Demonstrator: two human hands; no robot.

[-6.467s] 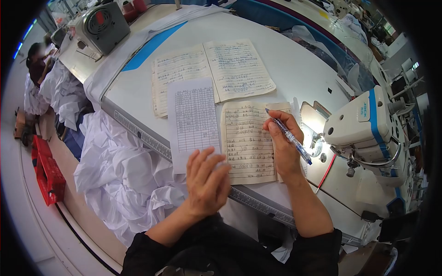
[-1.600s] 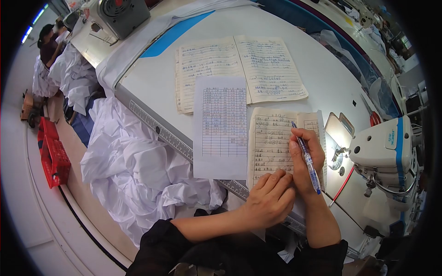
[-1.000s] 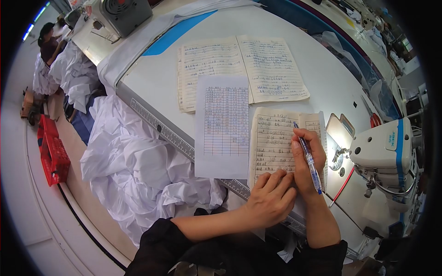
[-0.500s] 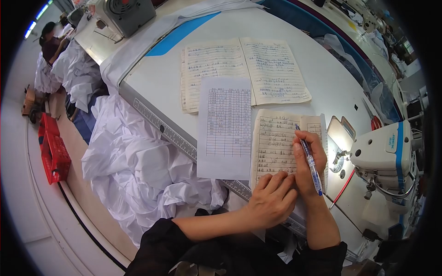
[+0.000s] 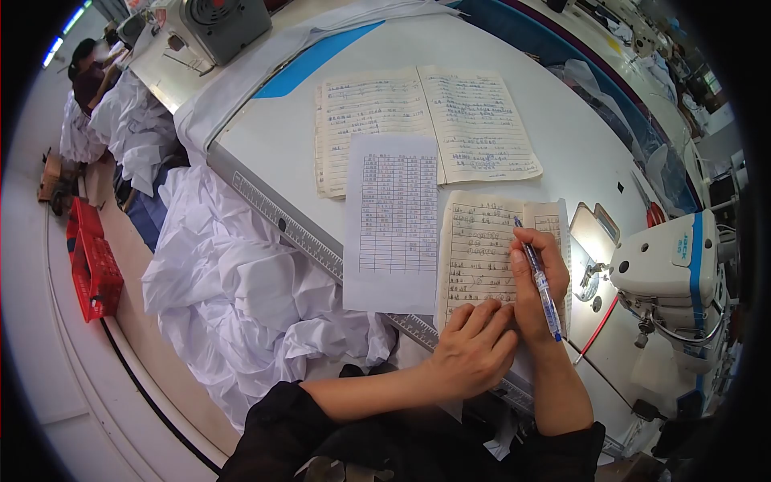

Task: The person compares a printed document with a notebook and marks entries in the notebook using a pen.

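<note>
A blue-and-clear ballpoint pen (image 5: 540, 283) is gripped in my right hand (image 5: 536, 277), its tip end pointing up at the writing on a small ruled notebook (image 5: 482, 241). My left hand (image 5: 475, 345) rests on the lower edge of that notebook, fingers bent and slightly apart, holding nothing that shows. Just left of the notebook lies a white sheet with a printed table (image 5: 392, 281). This sheet overlaps a larger open notebook (image 5: 482, 120) full of handwriting, which lies farther back on the white table (image 5: 289, 136).
A sewing machine head (image 5: 671, 257) with its lamp lit stands at the right. A printed ruler (image 5: 281, 221) runs along the table's edge. White fabric (image 5: 241, 273) is heaped at the left, near a red basket (image 5: 95, 265). Another person (image 5: 87, 76) sits at the far left.
</note>
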